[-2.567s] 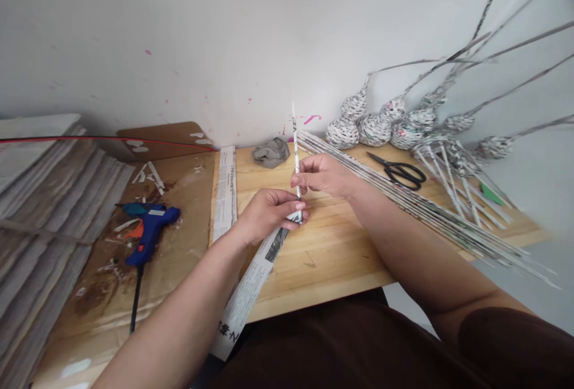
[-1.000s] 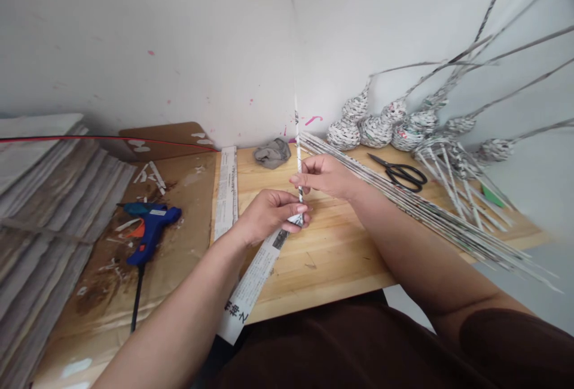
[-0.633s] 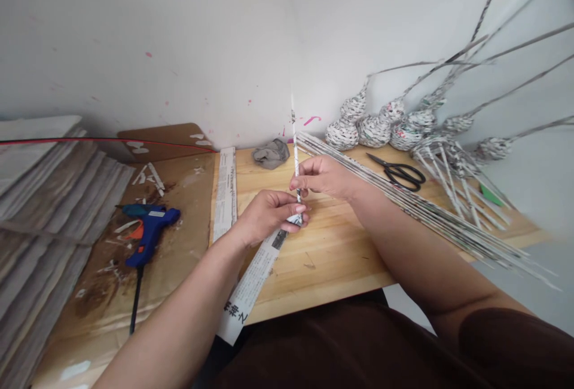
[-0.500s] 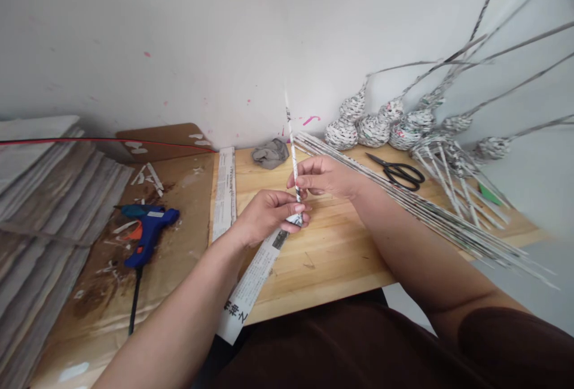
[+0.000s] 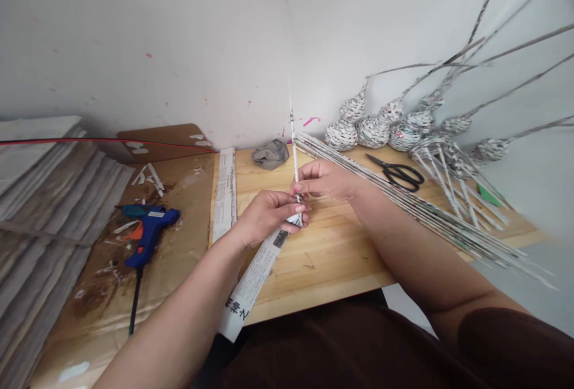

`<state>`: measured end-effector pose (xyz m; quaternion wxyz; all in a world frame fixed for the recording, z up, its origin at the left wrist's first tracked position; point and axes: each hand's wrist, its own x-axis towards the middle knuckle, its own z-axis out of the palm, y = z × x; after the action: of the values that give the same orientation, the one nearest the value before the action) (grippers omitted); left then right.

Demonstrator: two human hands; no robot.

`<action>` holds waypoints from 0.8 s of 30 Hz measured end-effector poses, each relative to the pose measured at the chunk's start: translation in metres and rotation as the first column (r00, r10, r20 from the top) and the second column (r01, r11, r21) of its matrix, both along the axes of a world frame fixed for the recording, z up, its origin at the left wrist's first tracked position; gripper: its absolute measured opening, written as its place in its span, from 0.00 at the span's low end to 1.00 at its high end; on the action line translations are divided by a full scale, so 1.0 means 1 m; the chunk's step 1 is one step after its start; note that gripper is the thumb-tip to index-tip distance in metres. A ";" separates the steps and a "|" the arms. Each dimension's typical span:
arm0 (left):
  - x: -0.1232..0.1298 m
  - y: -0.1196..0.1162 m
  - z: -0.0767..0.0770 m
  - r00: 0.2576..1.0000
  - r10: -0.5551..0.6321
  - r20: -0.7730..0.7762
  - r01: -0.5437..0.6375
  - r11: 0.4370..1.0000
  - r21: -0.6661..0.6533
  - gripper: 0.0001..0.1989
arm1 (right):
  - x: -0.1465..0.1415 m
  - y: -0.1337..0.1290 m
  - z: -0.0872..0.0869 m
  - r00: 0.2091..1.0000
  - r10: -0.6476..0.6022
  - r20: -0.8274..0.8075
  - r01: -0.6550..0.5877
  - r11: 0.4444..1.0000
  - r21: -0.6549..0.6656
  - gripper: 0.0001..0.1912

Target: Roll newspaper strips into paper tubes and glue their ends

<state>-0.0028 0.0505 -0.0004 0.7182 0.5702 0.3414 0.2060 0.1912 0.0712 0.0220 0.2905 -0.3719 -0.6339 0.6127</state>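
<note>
Between my hands a thin rolled newspaper tube (image 5: 295,156) stands nearly upright, its upper end blurred against the wall. My left hand (image 5: 273,213) pinches its lower end, where the tube runs into a flat newspaper strip (image 5: 258,278). That strip slants down toward me and hangs past the board's front edge. Just above and to the right, my right hand (image 5: 320,178) is closed on the tube with thumb and fingers. Part of the tube is hidden behind the fingertips.
Finished paper tubes (image 5: 394,204) lie at right, beside black scissors (image 5: 397,172) and woven gourd shapes (image 5: 372,130). A grey cloth (image 5: 270,154) and a stack of newspaper strips (image 5: 224,189) lie behind. At left are a blue glue gun (image 5: 150,230) and piled newspaper (image 5: 49,227).
My right hand has shifted slightly right and down along the tube. The tube's upper part leans a little further right. My left hand has hardly moved.
</note>
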 end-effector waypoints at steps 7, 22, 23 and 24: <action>0.000 0.002 0.000 1.000 0.014 0.009 -0.014 1.000 0.018 0.15 | -0.008 -0.001 0.000 0.991 -0.132 0.020 0.126 0.977 0.174 0.14; 0.000 0.002 -0.002 0.999 0.031 0.020 -0.032 0.999 0.027 0.17 | -0.008 -0.002 0.000 0.990 -0.138 0.020 0.133 0.980 0.147 0.13; 0.000 0.002 -0.002 0.999 0.019 0.030 -0.019 1.000 0.023 0.18 | -0.006 -0.001 0.000 0.996 -0.086 0.010 0.084 0.989 0.118 0.14; 0.000 0.002 -0.001 0.999 0.008 0.037 -0.009 1.000 0.021 0.18 | -0.005 0.000 -0.001 0.999 -0.046 -0.005 0.046 0.994 0.095 0.14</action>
<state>-0.0031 0.0528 -0.0019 0.7175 0.5724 0.3283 0.2231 0.1863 0.0711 0.0213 0.3228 -0.3715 -0.6531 0.5755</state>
